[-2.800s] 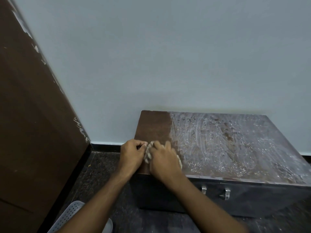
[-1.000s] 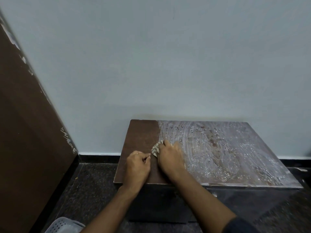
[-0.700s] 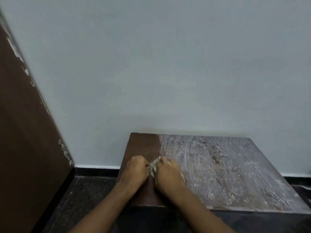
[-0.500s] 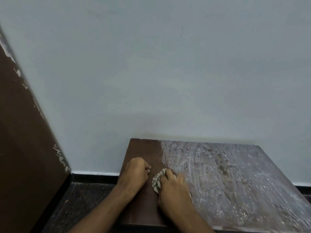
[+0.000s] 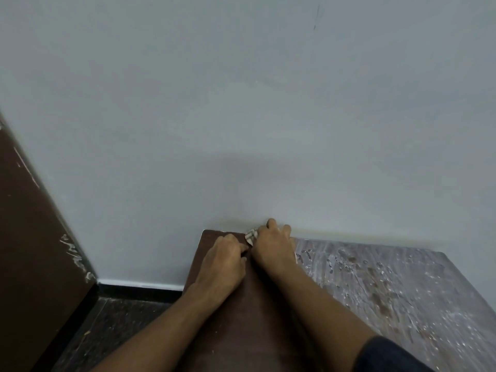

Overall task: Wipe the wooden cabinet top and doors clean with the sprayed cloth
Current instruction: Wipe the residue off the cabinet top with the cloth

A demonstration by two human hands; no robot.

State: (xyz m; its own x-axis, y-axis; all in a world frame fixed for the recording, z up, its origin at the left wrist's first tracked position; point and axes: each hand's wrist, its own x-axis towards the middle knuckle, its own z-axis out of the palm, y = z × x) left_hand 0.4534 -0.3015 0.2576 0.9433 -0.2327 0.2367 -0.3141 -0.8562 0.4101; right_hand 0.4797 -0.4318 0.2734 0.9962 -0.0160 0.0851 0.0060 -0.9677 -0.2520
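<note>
The wooden cabinet top (image 5: 375, 285) fills the lower right. Its left strip is clean dark brown; the rest carries white soapy streaks and droplets. My right hand (image 5: 273, 247) presses a small crumpled pale cloth (image 5: 251, 235) flat against the top at the back edge, right by the wall, on the line between the clean and streaked parts. Most of the cloth is hidden under the palm. My left hand (image 5: 224, 260) lies beside it on the clean strip, fingers curled, thumb tip touching the cloth's edge. The cabinet doors are out of view.
A pale grey wall (image 5: 241, 116) rises directly behind the cabinet. A dark brown door (image 5: 29, 251) with chipped paint stands at the left. Dark speckled floor (image 5: 107, 323) and a black skirting (image 5: 139, 289) lie left of the cabinet.
Both hands have slid the cloth from the front part of the top to its back edge against the wall. The view has moved closer and tilted up.
</note>
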